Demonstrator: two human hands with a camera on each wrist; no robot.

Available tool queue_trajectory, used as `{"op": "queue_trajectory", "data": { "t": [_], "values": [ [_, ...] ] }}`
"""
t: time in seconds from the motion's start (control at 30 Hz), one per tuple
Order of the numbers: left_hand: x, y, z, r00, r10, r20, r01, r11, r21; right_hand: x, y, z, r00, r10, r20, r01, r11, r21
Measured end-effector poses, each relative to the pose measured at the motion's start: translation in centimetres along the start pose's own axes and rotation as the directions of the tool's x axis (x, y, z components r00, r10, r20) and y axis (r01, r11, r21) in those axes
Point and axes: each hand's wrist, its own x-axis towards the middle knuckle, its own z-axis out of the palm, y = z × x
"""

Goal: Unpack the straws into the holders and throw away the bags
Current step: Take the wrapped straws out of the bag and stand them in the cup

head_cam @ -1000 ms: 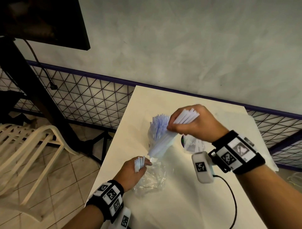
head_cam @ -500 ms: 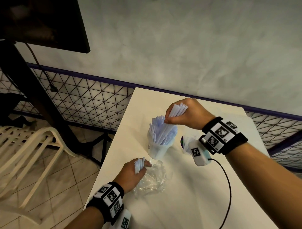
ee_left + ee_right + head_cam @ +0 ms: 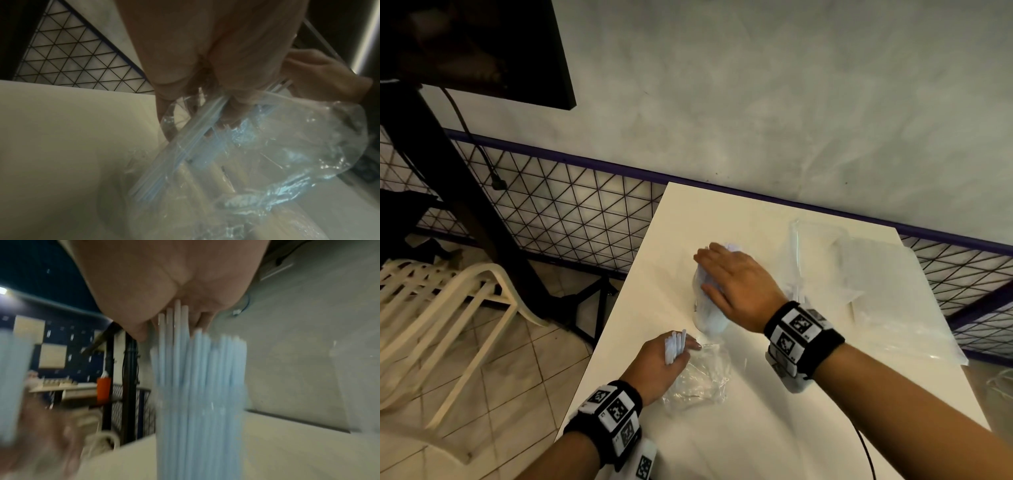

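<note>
On the white rectangular table [image 3: 774,428], in the lower middle of the head view, the right hand [image 3: 736,284] lay flat, with straight fingers, on the tops of the pale blue straws [image 3: 197,386] that stood upright in the clear plastic cup holder [image 3: 707,318]. The palm pressed on the straw ends and the hand did not curl around anything, so its grip was wide and empty. In the right wrist view some straw tips touched the palm and others stood a little lower. The left hand [image 3: 659,366], below and left of the holder, gripped a small bundle of white straws [image 3: 674,344] in curled fingers, with their ends standing up above the fist. The same hand rested on the crumpled clear plastic zip bag [image 3: 698,377], which lay on the table just beside the holder; in the left wrist view the fingers seemed to pinch the bag near its blue zip strip [image 3: 180,149], but the picture was dim. More flat clear plastic bags [image 3: 876,281] lay at the right of the table, near the grey wall [image 3: 791,102]. A cream plastic chair [image 3: 448,301] stood on the tiled floor at the left of the frame.
</note>
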Motion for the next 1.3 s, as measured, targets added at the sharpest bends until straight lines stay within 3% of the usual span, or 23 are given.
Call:
{"op": "queue_trajectory", "data": {
  "t": [0.1, 0.4, 0.5, 0.57, 0.63, 0.73, 0.9, 1.07, 1.3],
  "values": [
    [-0.1, 0.2, 0.1, 1.000, -0.003, -0.022, 0.003, 1.000, 0.005, -0.9, 0.0, 1.4, 0.999, -0.004, 0.044, 0.007, 0.999, -0.051],
    [0.0, 0.2, -0.1, 1.000, -0.007, 0.004, 0.007, 1.000, -0.004, -0.5, -0.7, 0.7, 0.989, 0.146, -0.004, -0.145, 0.985, -0.094],
    [0.0, 0.0, -0.2, 1.000, -0.005, -0.019, 0.005, 0.999, -0.036, -0.8, -2.8, -1.9, 0.997, 0.039, -0.066, -0.029, 0.989, 0.146],
    [0.0, 0.2, -0.2, 1.000, -0.008, -0.029, 0.007, 0.999, -0.052, -1.2, -4.3, -2.7, 0.994, -0.047, 0.097, -0.004, 0.883, 0.469],
    [0.0, 0.4, -0.1, 1.000, 0.003, -0.015, -0.004, 0.998, -0.056, -1.7, -5.5, -1.9, 0.967, -0.108, 0.233, -0.060, 0.786, 0.615],
    [-0.1, 1.0, 0.1, 1.000, 0.004, 0.007, -0.004, 0.995, -0.100, -2.2, -6.3, 1.1, 0.976, -0.076, 0.204, -0.064, 0.794, 0.604],
    [0.1, 0.6, 0.1, 1.000, 0.003, 0.017, -0.003, 1.000, -0.002, -3.1, -6.6, 4.1, 0.972, 0.140, 0.187, -0.233, 0.668, 0.707],
    [0.3, -0.2, 0.2, 1.000, 0.000, 0.007, -0.001, 0.995, 0.102, -4.2, -6.2, 5.6, 0.952, 0.207, 0.227, -0.306, 0.707, 0.638],
    [0.6, -0.2, -0.2, 0.996, -0.020, 0.085, 0.013, 0.996, 0.084, -3.8, -4.9, 3.9, 0.937, 0.204, 0.282, -0.334, 0.755, 0.564]
  ]
}}
